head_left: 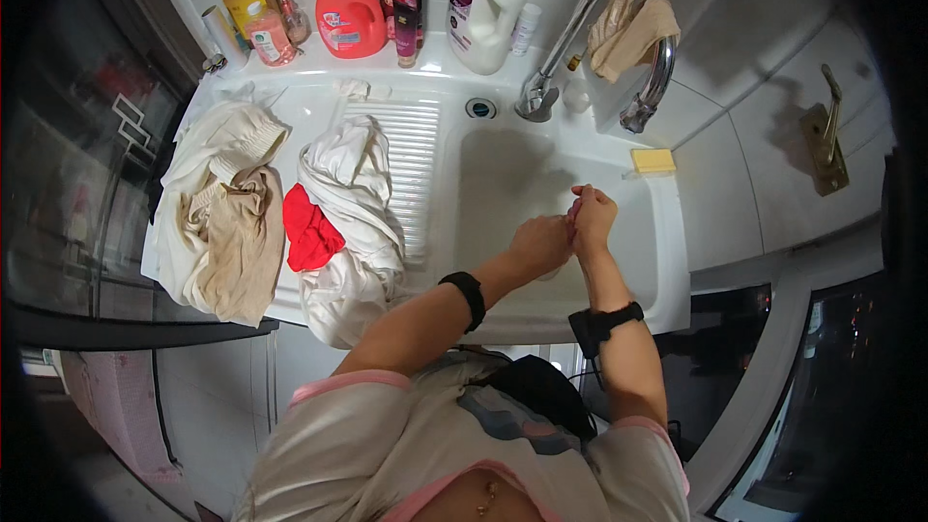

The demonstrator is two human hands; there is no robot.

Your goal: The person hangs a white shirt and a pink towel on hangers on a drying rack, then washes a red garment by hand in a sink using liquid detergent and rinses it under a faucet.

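Both hands meet above the white sink basin. My left hand is closed, its fingers against a small purplish-pink item, which looks like bunched fabric. My right hand is closed round the same item from the other side. Most of it is hidden by the fingers, so its exact kind does not show. A black band circles each forearm.
A ribbed washboard lies left of the basin, beside white clothes, a red cloth and beige fabric. A curved tap carries a beige cloth. Yellow soap sits on the right rim; detergent bottles line the back.
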